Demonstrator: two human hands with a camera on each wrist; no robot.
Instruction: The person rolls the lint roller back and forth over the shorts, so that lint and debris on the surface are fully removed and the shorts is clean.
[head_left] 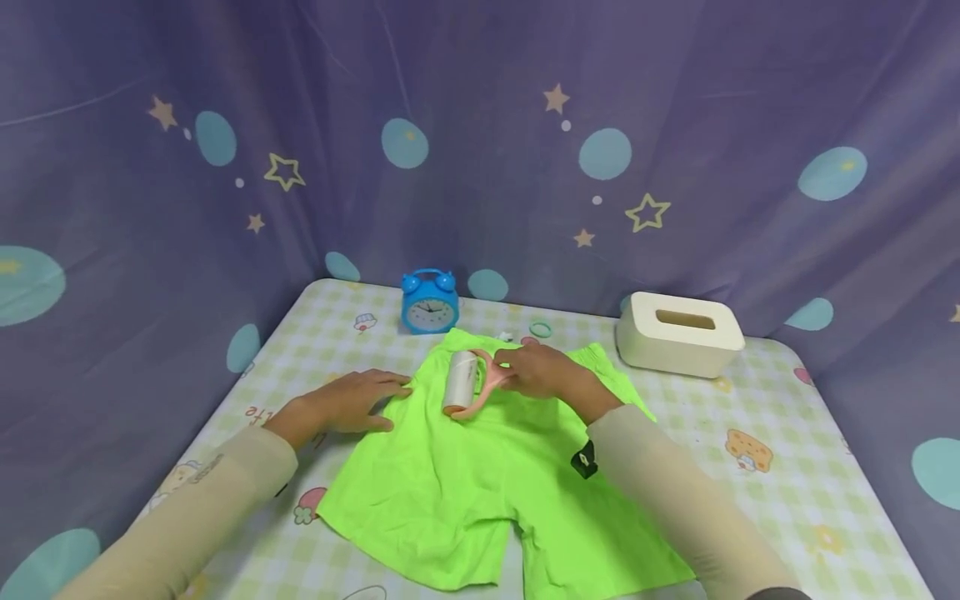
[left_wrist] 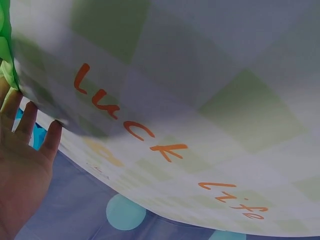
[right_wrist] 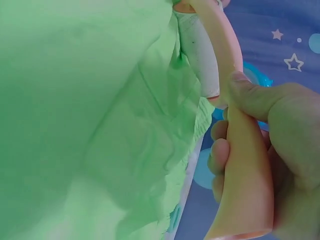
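Neon green shorts (head_left: 457,475) lie spread on the table, waistband toward the back. My right hand (head_left: 542,371) grips the pink handle (right_wrist: 245,175) of a lint roller (head_left: 461,382), thumb along its neck in the right wrist view. The roller's white sheet-covered cylinder (right_wrist: 197,50) rests against the fabric just below the waistband, left of center. My left hand (head_left: 356,402) lies at the left edge of the shorts, fingers extended and fingertips at the cloth. In the left wrist view the left hand (left_wrist: 27,160) shows spread fingers beside the green fabric.
A blue alarm clock (head_left: 430,304) stands at the back edge. A cream tissue box (head_left: 678,335) sits at the back right. Between them lies a small teal ring (head_left: 540,330). The checked tablecloth (head_left: 795,475) carries printed pictures, and a purple curtain (head_left: 480,75) hangs behind and at the sides.
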